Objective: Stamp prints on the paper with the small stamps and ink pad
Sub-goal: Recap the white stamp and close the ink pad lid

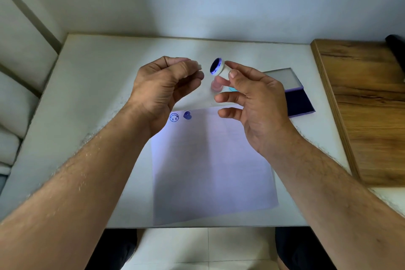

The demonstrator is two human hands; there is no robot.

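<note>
Only smiley (174, 117), heart prints (187, 115).

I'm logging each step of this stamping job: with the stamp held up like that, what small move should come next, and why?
Probably turn the white stamp face down and press it on the paper beside the heart print. The right hand pinches it in the air, its face already dark with ink, and only two prints sit at the sheet's top edge. The left hand holds something small and white, perhaps its cap.

A home room — cushioned seat (19, 68) beside white table (98, 76).
</note>
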